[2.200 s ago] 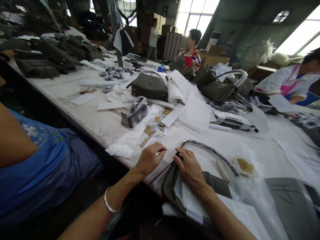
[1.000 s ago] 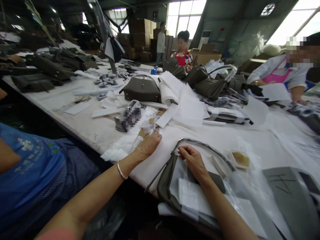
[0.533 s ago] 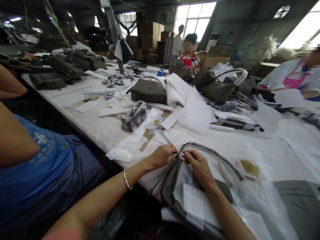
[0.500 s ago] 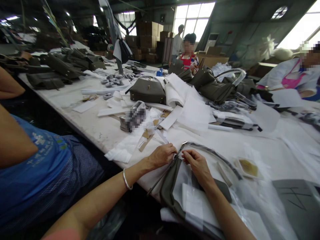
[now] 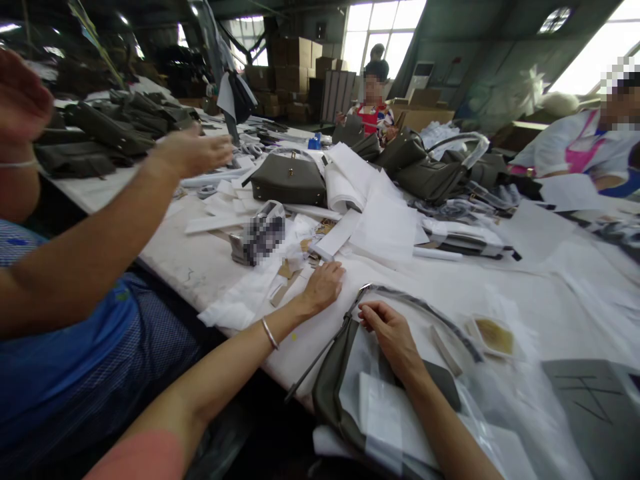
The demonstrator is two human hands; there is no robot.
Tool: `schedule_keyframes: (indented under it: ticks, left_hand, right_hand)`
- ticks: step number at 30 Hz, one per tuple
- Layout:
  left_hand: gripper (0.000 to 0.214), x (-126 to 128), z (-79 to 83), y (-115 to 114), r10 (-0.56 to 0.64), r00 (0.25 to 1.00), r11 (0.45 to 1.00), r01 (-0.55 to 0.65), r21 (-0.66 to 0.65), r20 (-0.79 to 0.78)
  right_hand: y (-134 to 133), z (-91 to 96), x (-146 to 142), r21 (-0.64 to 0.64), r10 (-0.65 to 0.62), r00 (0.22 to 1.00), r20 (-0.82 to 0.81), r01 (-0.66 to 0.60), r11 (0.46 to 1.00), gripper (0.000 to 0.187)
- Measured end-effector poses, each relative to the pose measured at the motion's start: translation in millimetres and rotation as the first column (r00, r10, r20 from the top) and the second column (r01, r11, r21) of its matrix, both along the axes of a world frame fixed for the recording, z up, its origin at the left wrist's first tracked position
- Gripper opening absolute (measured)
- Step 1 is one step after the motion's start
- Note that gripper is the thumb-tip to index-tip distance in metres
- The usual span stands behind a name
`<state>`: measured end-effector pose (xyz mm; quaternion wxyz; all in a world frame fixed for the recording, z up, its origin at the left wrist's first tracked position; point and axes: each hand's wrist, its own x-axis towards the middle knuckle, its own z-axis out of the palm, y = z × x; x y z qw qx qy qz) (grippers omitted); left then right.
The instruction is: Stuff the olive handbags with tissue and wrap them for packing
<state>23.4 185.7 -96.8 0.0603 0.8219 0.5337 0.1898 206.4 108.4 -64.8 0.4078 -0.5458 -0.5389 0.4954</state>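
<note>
Left hand [image 5: 323, 290] beside card scraps [image 5: 286, 269], right hand [image 5: 393, 335] over bag [image 5: 327, 383], near its handle [image 5: 440, 317]; both loosely curled, cannot tell if gripping

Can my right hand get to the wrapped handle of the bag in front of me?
Likely yes: your right hand is just on the near side of the wrapped handle, with nothing visible between them.

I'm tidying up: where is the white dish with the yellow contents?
In the head view, the dish is on the table, right of the right hand and just outside the curved handle of the bag.
</note>
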Motion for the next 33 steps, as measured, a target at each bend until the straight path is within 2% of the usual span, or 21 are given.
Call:
schedule_keyframes:
  ticks: [5,9,13,17,22,25,28,33]
  left_hand:
    - [0.045,2,10.4,28,0.101,0.991,0.994,-0.103,-0.022,-0.084]
    - [0.028,12,27.1,52,0.128,0.972,0.988,-0.143,-0.064,-0.196]
    - [0.023,27,35.6,72,0.086,0.95,0.984,-0.128,-0.125,-0.301]
    - [0.03,41,38.9,87,0.009,0.931,0.978,-0.085,-0.193,-0.365]
    - [0.031,43,45.0,100,-0.035,0.923,0.974,-0.054,-0.218,-0.384]
    - [0.033,38,47.4,99,-0.011,0.93,0.977,-0.068,-0.203,-0.366]
    - [0.03,32,46.1,86,-0.014,0.943,0.977,-0.059,-0.207,-0.334]
    - [0.023,15,41.4,52,-0.168,0.958,0.957,0.102,-0.272,-0.233]
  right_hand:
    - [0,0.1,0,-0.011,-0.006,1.0,0.0,0.006,1.0,0.048]
    - [0,-3.3,1,-0.014,0.004,1.0,-0.001,-0.004,1.0,0.045]
    - [1,-6.3,2,-0.018,0.009,1.0,-0.008,-0.009,1.0,0.042]
    - [1,-6.0,2,-0.015,0.007,1.0,-0.008,-0.007,1.0,0.04]
    - [0,-3.4,2,-0.014,0.005,1.0,-0.012,-0.005,1.0,0.041]
    - [-1,-1.6,1,-0.009,0.006,1.0,-0.015,-0.006,1.0,0.042]
    - [0,-0.2,0,-0.01,0.004,1.0,-0.022,-0.005,1.0,0.045]
    - [1,-3.1,1,-0.014,0.017,1.0,-0.009,-0.017,1.0,0.045]
